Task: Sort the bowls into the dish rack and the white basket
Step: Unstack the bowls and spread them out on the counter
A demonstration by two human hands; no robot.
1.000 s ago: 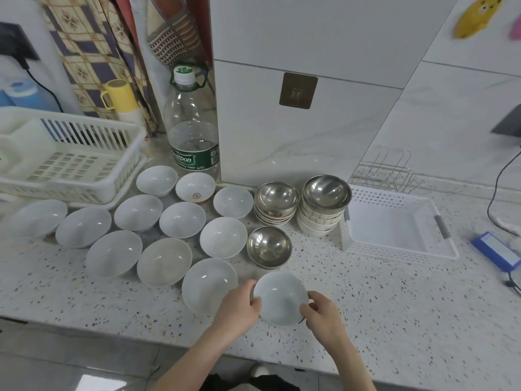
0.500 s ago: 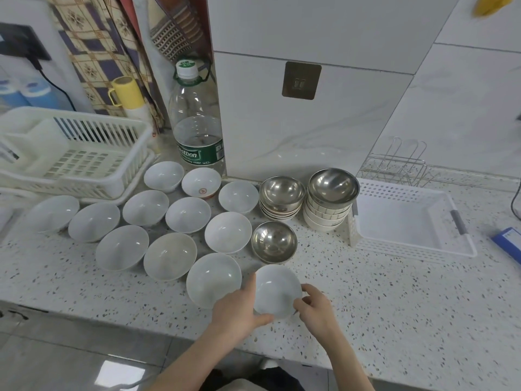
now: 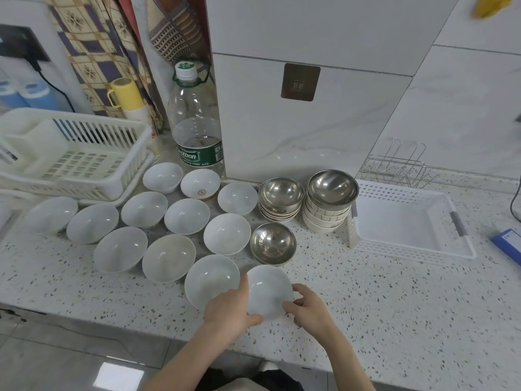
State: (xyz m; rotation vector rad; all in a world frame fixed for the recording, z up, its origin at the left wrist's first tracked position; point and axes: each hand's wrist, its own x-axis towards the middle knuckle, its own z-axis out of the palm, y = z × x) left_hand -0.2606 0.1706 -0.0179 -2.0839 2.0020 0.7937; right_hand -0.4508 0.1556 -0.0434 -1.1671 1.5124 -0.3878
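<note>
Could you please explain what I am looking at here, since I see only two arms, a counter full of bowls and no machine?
There is no machine: a person wears a wide-angle camera on the head, which looks forward and down, so only their arms show. The left hand and the right hand both grip one white bowl at the counter's near edge, fingers curled round its rim. More white bowls lie spread to the left, with a single steel bowl just behind the held one. Further back stand two stacks of bowls, each topped by a steel one. The white dish rack sits at the far left and the white basket at the right; no bowl is in either. A large water bottle stands by the wall.
</note>
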